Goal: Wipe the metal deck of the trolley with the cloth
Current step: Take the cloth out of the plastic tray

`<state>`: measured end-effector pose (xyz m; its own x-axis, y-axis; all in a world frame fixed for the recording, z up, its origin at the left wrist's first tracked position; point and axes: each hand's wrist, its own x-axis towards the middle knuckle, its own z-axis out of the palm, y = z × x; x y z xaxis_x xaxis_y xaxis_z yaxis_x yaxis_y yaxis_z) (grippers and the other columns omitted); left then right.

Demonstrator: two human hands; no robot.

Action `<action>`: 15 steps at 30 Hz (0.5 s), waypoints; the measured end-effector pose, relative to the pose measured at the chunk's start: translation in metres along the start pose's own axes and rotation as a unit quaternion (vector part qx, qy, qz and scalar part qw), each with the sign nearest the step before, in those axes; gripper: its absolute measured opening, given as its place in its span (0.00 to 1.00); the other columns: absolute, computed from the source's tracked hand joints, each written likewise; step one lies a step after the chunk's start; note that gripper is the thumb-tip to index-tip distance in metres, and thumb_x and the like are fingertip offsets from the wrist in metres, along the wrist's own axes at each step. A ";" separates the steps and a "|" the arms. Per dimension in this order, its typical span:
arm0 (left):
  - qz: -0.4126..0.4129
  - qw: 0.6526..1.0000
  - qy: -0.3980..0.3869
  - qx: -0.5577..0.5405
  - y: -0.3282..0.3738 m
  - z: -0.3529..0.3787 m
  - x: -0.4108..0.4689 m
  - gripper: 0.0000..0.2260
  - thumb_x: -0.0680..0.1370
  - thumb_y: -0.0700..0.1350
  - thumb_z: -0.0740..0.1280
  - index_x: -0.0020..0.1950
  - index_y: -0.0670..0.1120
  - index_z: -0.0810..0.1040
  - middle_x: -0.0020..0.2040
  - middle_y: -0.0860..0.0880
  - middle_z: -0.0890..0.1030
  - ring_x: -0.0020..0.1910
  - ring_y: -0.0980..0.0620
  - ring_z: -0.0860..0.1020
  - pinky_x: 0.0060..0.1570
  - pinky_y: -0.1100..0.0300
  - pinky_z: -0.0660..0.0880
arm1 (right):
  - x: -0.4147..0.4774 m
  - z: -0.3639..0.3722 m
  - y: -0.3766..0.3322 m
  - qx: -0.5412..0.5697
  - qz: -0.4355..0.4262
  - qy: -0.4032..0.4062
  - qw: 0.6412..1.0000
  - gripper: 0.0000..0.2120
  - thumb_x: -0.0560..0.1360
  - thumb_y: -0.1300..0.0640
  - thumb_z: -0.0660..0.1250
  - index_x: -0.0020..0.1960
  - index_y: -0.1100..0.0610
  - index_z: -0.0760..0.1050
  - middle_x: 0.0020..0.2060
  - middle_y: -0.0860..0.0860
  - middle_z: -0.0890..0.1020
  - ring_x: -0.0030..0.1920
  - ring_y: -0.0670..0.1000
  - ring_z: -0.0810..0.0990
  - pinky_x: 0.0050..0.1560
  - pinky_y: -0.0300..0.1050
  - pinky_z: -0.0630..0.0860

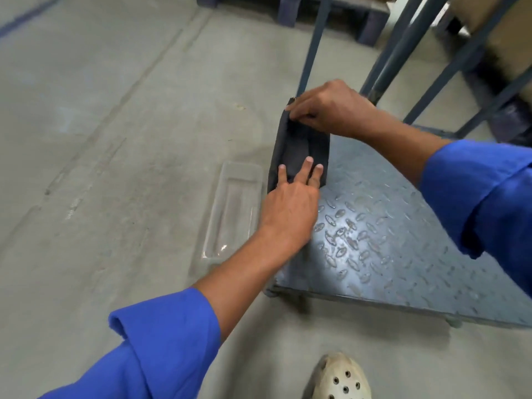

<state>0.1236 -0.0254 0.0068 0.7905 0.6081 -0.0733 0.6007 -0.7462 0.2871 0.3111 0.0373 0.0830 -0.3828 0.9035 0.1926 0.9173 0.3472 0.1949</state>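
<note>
A grey concrete floor (100,139) carries the trolley's metal deck (388,240), a diamond-tread plate with blue-grey handle tubes (403,44) rising from its far end. A clear plastic tray (233,214) lies on the floor just beside the deck's left edge. The dark cloth (296,145) sits folded at the deck's far left corner, along that edge. The right grip (331,110), a bare hand, pinches the cloth's far end between thumb and fingers. The left grip (290,208) lies flat, its straight fingers (307,168) pressing the cloth's near end onto the deck. A pale perforated clog (341,378) stands on the floor before the deck's near edge.
</note>
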 end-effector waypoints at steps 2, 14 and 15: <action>0.026 1.000 -0.001 0.014 0.031 0.001 0.000 0.39 0.84 0.35 0.63 0.88 0.46 0.43 0.88 0.46 0.42 0.85 0.33 0.53 0.77 0.42 0.67 | -0.026 -0.013 0.008 -0.019 0.033 -0.033 0.999 0.09 0.79 0.61 0.73 0.58 0.58 0.86 0.57 0.54 0.87 0.56 0.56 0.87 0.60 0.54 0.82; 0.086 0.996 -0.024 -0.008 0.069 0.126 -0.028 0.34 0.86 0.60 0.46 0.88 0.44 0.43 0.87 0.38 0.40 0.86 0.38 0.37 0.82 0.34 0.35 | -0.147 0.066 -0.018 0.107 0.295 -0.292 0.904 0.34 0.85 0.39 0.59 0.84 0.56 0.59 0.84 0.56 0.57 0.82 0.59 0.60 0.81 0.53 0.59; 0.087 0.996 -0.015 -0.018 0.068 0.127 -0.028 0.35 0.85 0.60 0.45 0.88 0.43 0.45 0.87 0.37 0.42 0.86 0.38 0.38 0.82 0.35 0.36 | -0.151 0.071 -0.022 0.122 0.310 -0.274 0.902 0.34 0.85 0.40 0.58 0.84 0.56 0.58 0.84 0.57 0.56 0.84 0.59 0.56 0.82 0.55 0.57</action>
<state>0.1572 -0.1274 -0.0932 0.8857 0.4617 -0.0487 0.4504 -0.8291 0.3313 0.3560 -0.0887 -0.0188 0.2616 0.9090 -0.3246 0.9592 -0.2822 -0.0173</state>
